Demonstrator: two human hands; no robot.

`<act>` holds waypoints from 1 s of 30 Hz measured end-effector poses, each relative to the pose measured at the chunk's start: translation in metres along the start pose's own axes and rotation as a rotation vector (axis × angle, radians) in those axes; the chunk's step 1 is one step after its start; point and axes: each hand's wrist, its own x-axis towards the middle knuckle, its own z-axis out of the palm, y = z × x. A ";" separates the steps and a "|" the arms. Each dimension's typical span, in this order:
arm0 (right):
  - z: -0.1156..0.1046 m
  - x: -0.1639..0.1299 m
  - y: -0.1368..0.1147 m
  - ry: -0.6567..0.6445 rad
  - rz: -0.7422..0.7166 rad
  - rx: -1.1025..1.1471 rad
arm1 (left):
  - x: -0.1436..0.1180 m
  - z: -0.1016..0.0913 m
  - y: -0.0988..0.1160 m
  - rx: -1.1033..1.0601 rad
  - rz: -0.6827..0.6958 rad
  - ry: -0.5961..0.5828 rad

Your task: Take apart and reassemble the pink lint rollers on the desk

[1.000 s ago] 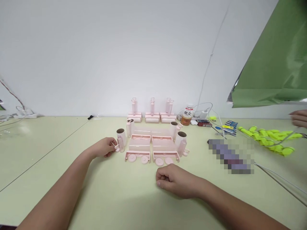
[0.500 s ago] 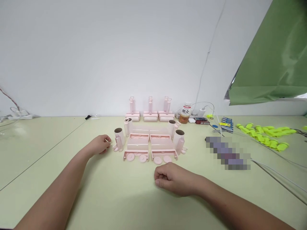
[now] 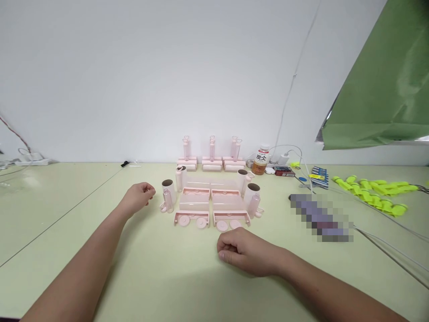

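My left hand (image 3: 139, 197) is curled closed just left of a white paper roll (image 3: 169, 192) and a pink handle (image 3: 167, 200), touching neither; no object shows in it. In front of two round pink end caps (image 3: 222, 226) my right hand (image 3: 244, 251) rests on the table, loosely fisted with nothing visible inside. Between and beyond the hands lie pink lint roller parts: open trough-shaped housings (image 3: 191, 219), clear covers (image 3: 194, 203) and more handles (image 3: 254, 205). Another upright roll (image 3: 252, 193) with a brown core stands at the right of the group.
Three put-together pink lint rollers (image 3: 212, 160) stand along the wall. A supplement bottle (image 3: 261, 161), a charger with white cables (image 3: 283, 158), a blurred-out phone-like object (image 3: 318, 219), a blue packet (image 3: 319, 176) and several neon yellow pieces (image 3: 378, 192) occupy the right side.
My left hand has risen slightly and its fingers have drawn a little closer together. My right hand stays put. The whole view has shifted slightly; the parts lie as before.
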 end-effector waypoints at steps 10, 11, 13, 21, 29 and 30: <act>-0.084 -0.019 0.040 1.002 0.161 -0.127 | -0.006 -0.004 0.009 -0.041 0.024 0.173; -0.092 -0.020 0.049 0.985 0.225 -0.126 | -0.006 -0.004 0.010 -0.048 0.025 0.188; -0.101 -0.021 0.063 0.881 0.296 -0.108 | -0.007 -0.004 0.011 -0.061 0.017 0.209; -0.095 -0.017 0.079 0.658 0.317 -0.134 | -0.021 -0.016 0.024 -0.080 0.044 0.440; -0.103 -0.021 0.071 0.647 0.304 -0.179 | -0.059 -0.003 0.050 -0.030 0.403 0.451; -0.106 -0.023 0.070 0.667 0.302 -0.202 | -0.063 0.001 0.053 -0.019 0.453 0.397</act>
